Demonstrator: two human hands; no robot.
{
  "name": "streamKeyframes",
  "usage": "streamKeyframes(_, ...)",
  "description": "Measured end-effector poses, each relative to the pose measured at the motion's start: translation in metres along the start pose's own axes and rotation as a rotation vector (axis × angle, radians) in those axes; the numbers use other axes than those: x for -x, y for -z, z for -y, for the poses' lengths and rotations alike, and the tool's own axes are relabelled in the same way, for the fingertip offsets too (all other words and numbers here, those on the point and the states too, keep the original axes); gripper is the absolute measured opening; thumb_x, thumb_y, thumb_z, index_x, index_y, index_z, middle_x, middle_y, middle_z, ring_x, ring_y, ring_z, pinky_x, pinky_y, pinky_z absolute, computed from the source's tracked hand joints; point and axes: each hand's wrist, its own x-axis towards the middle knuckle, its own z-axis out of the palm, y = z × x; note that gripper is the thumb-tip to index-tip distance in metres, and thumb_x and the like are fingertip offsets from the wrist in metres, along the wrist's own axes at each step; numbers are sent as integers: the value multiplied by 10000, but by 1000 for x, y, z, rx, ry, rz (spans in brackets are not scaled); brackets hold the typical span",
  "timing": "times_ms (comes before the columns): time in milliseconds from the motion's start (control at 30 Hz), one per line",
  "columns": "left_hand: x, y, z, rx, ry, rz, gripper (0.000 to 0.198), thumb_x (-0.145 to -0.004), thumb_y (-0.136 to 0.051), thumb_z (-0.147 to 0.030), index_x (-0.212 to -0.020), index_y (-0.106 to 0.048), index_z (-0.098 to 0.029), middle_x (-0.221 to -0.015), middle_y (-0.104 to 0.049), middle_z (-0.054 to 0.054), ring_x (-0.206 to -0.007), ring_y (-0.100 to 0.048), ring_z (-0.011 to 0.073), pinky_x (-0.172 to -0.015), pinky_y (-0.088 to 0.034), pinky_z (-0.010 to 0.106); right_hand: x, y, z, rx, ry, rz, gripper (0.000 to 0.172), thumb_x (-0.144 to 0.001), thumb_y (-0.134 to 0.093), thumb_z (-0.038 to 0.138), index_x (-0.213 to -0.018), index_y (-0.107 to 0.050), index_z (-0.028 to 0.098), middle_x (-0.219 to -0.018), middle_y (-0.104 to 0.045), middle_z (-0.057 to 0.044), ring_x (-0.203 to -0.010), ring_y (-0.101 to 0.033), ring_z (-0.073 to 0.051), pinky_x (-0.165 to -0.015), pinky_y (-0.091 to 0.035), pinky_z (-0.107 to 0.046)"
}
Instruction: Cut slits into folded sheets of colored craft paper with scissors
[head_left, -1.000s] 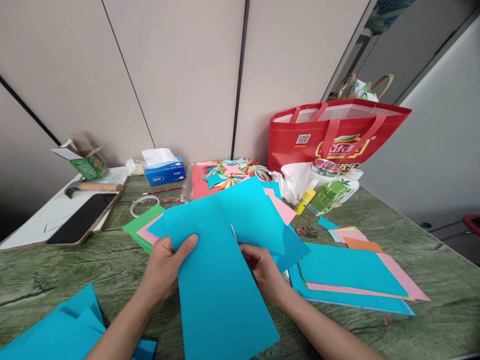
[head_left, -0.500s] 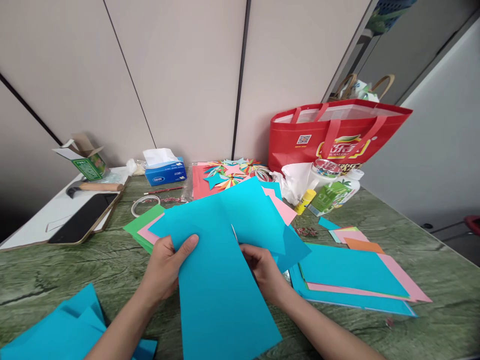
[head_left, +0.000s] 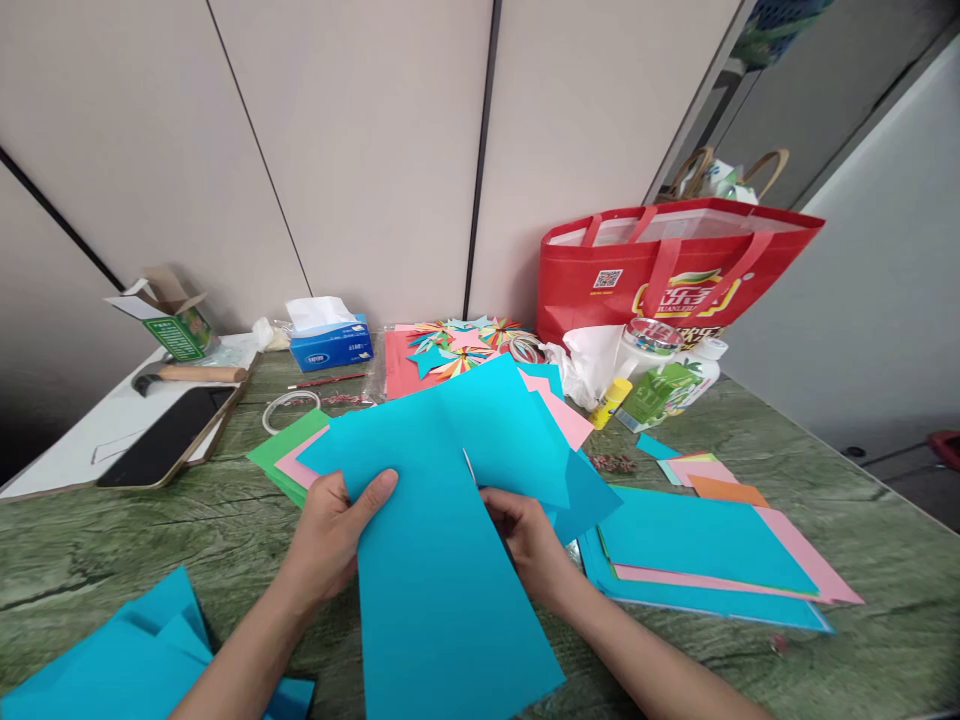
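Note:
A large blue sheet of paper (head_left: 450, 600) is partly slit from its lower right edge upward. My left hand (head_left: 330, 535) pinches the sheet's left edge, thumb on top and fingers behind. At the slit my right hand (head_left: 529, 545) is closed round scissors, whose thin blade (head_left: 469, 467) pokes through the paper; their handles are hidden by the hand and the sheet. Under the held sheet, green paper (head_left: 281, 455) and pink paper (head_left: 559, 410) stick out at the sides.
Blue paper pieces (head_left: 112, 660) lie at front left, and a coloured paper stack (head_left: 705, 540) at right. Behind stand a tissue box (head_left: 330, 347), paper stars (head_left: 465, 345), a glue stick (head_left: 611, 403) and a red bag (head_left: 600, 260). A phone (head_left: 169, 435) and hammer (head_left: 191, 374) lie left.

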Motion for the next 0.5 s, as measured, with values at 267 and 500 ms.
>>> streamKeyframes(267,-1,-3,-1,18,-4,-11,257,-646,-682,-317,-859,-653,-176,-842,-724,47,-726,-661,266,-582,-569,370,0,0,-3,-7,1,-20,218,-639,-697,358,-777,-705,190,-731,-698,-43,-642,-606,-217,-601,-486,-336)
streamKeyframes(500,0,-2,-1,-11,-22,-46,289,-617,-701,-332,-852,-657,-170,-855,-723,65,-719,-661,275,-571,-566,372,0,1,-6,-58,-6,-27,235,-607,-720,360,-771,-709,191,-720,-697,-45,-633,-603,-218,-596,-481,-336)
